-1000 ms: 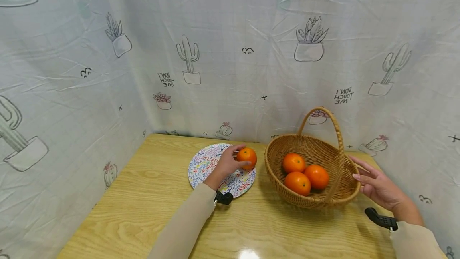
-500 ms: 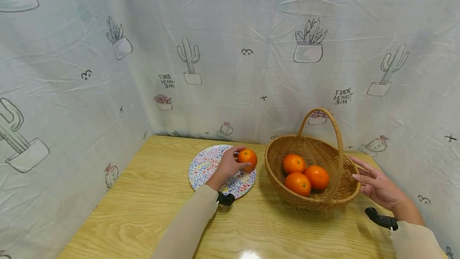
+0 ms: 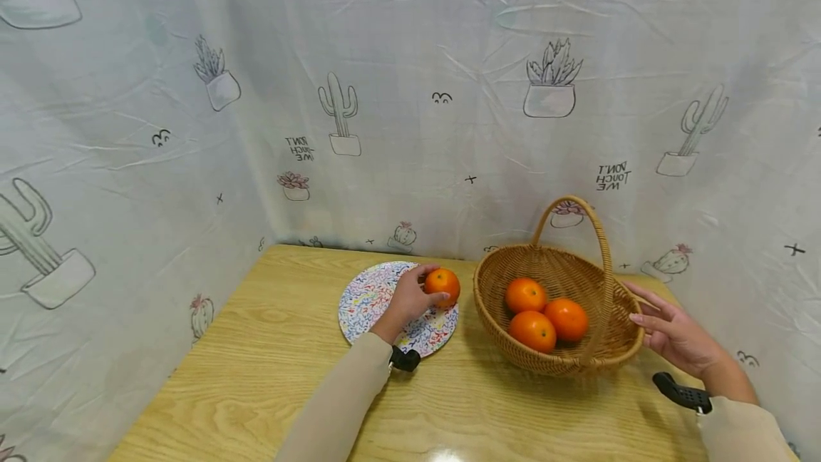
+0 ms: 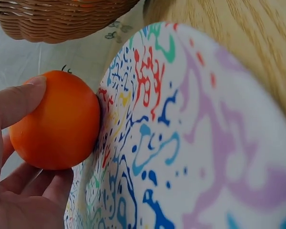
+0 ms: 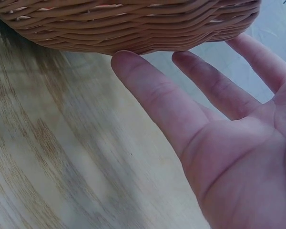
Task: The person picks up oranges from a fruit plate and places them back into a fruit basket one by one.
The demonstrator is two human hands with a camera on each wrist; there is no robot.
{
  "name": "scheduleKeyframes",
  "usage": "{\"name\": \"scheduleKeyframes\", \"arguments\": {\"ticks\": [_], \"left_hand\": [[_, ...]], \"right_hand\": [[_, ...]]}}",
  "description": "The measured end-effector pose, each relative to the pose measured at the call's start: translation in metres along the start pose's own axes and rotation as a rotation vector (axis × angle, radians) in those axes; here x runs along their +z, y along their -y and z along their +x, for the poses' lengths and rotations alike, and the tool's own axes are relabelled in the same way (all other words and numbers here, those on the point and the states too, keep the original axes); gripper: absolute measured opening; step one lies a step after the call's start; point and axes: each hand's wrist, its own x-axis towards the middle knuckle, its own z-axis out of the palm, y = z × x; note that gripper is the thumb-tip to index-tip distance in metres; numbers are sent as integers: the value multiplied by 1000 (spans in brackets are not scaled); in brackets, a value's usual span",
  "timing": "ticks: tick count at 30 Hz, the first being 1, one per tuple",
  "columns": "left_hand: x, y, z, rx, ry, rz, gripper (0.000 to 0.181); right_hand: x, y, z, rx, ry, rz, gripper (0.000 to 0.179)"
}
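Note:
My left hand (image 3: 410,296) grips an orange (image 3: 442,286) at the right side of a round plate (image 3: 365,298) with a multicoloured squiggle pattern. In the left wrist view the thumb lies on one side of the orange (image 4: 57,121) and the fingers curl against the other; the fruit sits right at the plate's surface. My right hand (image 3: 683,341) is at the right end of a wicker basket (image 3: 513,355), its fingers extended along the outside. The right wrist view shows fingertips (image 5: 126,59) right at the woven wall (image 5: 133,28). Three more oranges (image 3: 534,331) lie inside the basket.
The basket's tall arched handle (image 3: 603,241) rises over its right part. Plate and basket stand side by side on a wooden table (image 3: 256,376), with a narrow gap between them. A cactus-printed cloth (image 3: 398,155) hangs behind the table and along its sides.

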Motion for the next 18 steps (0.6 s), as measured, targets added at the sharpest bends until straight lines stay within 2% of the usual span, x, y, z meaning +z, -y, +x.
{"name": "scheduleKeyframes", "arguments": {"ticks": [6,11,18], "left_hand": [[8,-1,7,12,1,49,60],[10,-3,7,6,-5,87,59],[7,-4,6,8,-4,40,59]], "right_hand": [[2,4,-4,26,-52,-45,64],[4,5,-2,35,-41,-60,65],[4,11,-2,73,-76,-121,64]]}}
